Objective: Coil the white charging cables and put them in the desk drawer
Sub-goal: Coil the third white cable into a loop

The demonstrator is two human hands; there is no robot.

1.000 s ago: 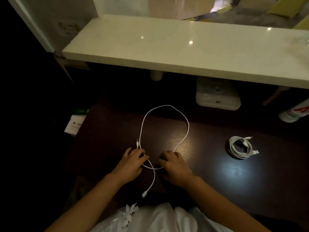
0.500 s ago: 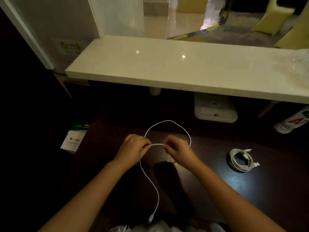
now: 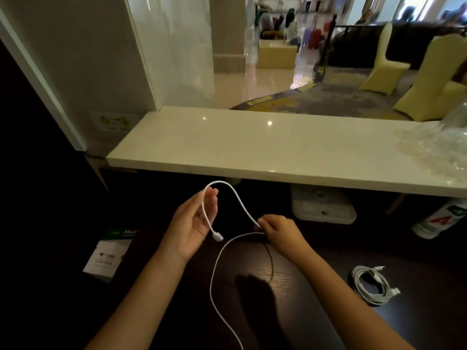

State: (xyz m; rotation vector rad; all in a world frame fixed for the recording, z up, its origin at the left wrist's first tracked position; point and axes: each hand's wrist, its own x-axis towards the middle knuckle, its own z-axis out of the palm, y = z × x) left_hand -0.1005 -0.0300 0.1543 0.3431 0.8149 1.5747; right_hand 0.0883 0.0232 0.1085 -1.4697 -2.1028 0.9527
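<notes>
A loose white charging cable (image 3: pixel 217 263) hangs in the air above the dark wooden desk (image 3: pixel 316 322). My left hand (image 3: pixel 193 227) pinches it near one end, palm up, and the plug dangles just below the fingers. The cable arches over to my right hand (image 3: pixel 279 231), which grips it further along; from there it loops down and trails toward me, off the bottom edge. A second white cable (image 3: pixel 374 286) lies coiled on the desk at the right, apart from both hands. No drawer is visible.
A pale stone counter (image 3: pixel 252 150) overhangs the back of the desk. Beneath it sits a white box (image 3: pixel 323 208). A white and green leaflet (image 3: pixel 108 251) lies at the left, a labelled bottle (image 3: pixel 439 218) at the far right, clear plastic wrap (image 3: pixel 439 142) on the counter.
Both hands have lifted the cable off the desk and moved apart. The large loop that lay on the desk is gone; a short arch now spans between the hands. The camera tilted up.
</notes>
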